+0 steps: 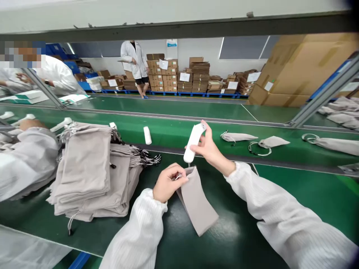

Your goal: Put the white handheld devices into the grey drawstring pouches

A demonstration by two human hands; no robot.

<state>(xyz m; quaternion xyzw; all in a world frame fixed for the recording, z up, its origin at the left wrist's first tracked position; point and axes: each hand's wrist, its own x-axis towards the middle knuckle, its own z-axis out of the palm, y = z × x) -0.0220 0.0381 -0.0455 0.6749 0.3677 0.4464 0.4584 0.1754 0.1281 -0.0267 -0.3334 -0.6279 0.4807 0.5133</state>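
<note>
My left hand [170,182] pinches the upper edge of a grey drawstring pouch [198,203], whose mouth faces up and whose lower end hangs toward me over the dark green bench. Just above that mouth, my right hand [206,146] grips a white handheld device [193,144] between thumb and fingers. The device is tilted, its lower end close over the pouch opening; whether they touch I cannot tell. To the left of my left hand lies a tall stack of flat grey drawstring pouches [86,164], with cords and black toggles spilling from its right side.
On the green conveyor belt [174,134] beyond lie another white device [147,135] and several filled pouches [273,142] at the right. A co-worker's white sleeve [28,160] reaches in at the left. Metal posts [311,95] and an overhead beam frame the bench. Cartons [162,74] stand behind.
</note>
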